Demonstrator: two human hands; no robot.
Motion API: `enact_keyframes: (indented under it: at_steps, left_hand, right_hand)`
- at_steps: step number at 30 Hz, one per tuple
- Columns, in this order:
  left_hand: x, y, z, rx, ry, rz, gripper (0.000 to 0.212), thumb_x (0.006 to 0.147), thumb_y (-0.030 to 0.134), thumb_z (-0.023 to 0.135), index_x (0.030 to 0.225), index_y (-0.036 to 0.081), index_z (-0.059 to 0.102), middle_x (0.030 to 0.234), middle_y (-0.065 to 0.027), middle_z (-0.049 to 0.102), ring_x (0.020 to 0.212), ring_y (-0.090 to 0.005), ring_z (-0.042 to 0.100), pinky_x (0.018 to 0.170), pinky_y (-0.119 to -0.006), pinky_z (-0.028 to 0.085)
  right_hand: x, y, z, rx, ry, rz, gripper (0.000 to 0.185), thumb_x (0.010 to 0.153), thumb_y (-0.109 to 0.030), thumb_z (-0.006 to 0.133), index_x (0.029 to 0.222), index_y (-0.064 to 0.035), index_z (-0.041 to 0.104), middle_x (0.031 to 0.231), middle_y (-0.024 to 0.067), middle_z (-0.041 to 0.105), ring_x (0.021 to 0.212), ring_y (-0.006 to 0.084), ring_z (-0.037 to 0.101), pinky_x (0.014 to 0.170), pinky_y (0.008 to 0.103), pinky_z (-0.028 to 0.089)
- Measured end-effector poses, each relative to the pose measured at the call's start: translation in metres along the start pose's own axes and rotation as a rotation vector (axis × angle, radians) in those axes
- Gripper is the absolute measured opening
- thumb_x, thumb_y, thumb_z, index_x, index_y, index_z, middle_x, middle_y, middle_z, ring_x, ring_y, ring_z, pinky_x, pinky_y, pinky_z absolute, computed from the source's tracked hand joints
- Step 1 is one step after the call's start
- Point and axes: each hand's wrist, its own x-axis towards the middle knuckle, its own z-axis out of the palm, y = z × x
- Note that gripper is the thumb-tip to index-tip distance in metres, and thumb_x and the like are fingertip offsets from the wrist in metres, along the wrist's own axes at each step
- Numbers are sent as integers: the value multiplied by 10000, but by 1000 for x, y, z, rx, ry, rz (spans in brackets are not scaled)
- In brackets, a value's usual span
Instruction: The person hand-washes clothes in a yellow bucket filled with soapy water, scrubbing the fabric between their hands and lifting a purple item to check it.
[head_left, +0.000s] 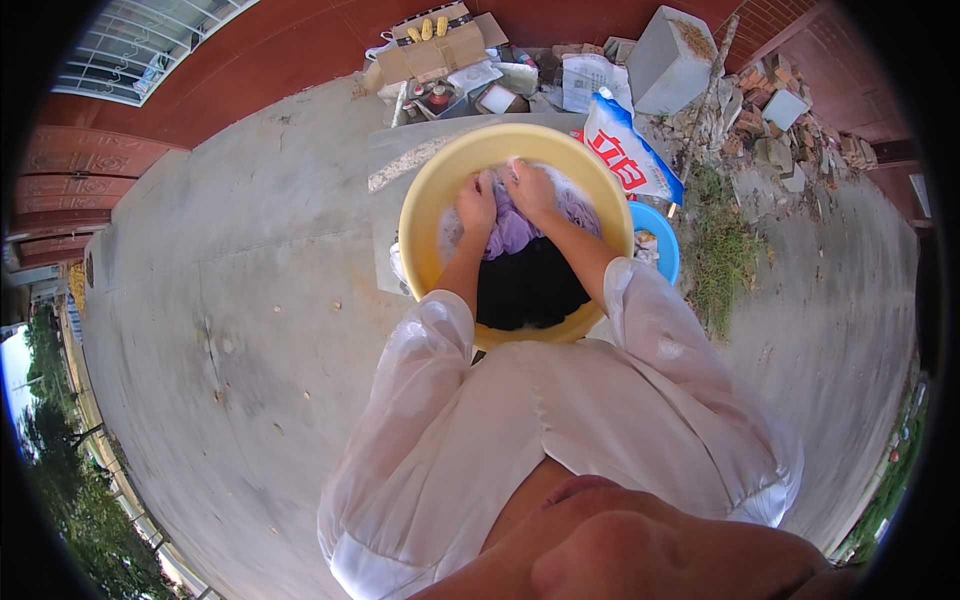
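Observation:
In front of me stands a large yellow plastic basin (421, 180) with sudsy water inside. My left hand (477, 201) and my right hand (529, 187) are close together over its far half, both gripping a wet purple cloth garment (511, 231). Foam (561, 180) shows around the cloth, mostly on the right. A black garment (529, 289) fills the near part of the basin, below my wrists. My fingertips are partly hidden by the suds and the folds of cloth.
A blue and white detergent bag (626, 146) stands right of the basin, above a small blue tub (667, 238) holding some items. Behind lie a cardboard box (431, 52) with corn cobs (427, 30), a concrete block (670, 64) and broken bricks (757, 112). Weeds (712, 255) grow from the concrete at right.

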Motion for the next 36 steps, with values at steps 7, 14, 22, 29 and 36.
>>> enact_keyframes:
  at_steps: [7, 14, 22, 29, 36]
  left_hand:
    - [-18, 46, -26, -1125, -92, -485, 352, 1007, 304, 523, 1130, -14, 611, 1036, -94, 659, 871, -198, 629, 778, -350, 519]
    - [-34, 43, -33, -1072, -190, -569, 301, 1007, 232, 495, 1160, -5, 599, 1068, -120, 651, 943, -216, 638, 803, -371, 537]
    - [-50, 71, -47, -906, -146, -659, 321, 1003, 248, 486, 1038, -31, 642, 983, -141, 655, 886, -206, 624, 745, -370, 513]
    - [-50, -7, -27, -1515, -438, -427, 321, 1003, 229, 457, 1031, -34, 639, 944, -137, 664, 828, -211, 631, 697, -370, 523]
    - [-54, 52, -54, -979, -242, -573, 328, 1007, 224, 433, 1102, -26, 622, 1010, -148, 667, 902, -233, 641, 771, -394, 531]
  right_hand:
    - [-26, -65, -19, 482, 71, -92, 402, 927, -391, 567, 792, -27, 674, 745, 210, 643, 698, 385, 648, 636, 462, 486]
    - [-39, -73, -13, 573, 115, -185, 469, 931, -391, 551, 714, 12, 657, 614, 229, 580, 597, 383, 633, 555, 450, 467]
    - [-46, -73, -19, 408, 155, -199, 487, 958, -332, 563, 646, 41, 586, 519, 216, 486, 424, 323, 464, 463, 408, 387]
    - [-51, -80, -21, 325, 218, -342, 463, 966, -316, 560, 647, 18, 593, 547, 220, 505, 468, 357, 530, 483, 429, 404]
    - [-35, -73, -20, 257, 73, -248, 468, 963, -373, 537, 691, -8, 646, 642, 239, 581, 611, 441, 596, 570, 504, 448]
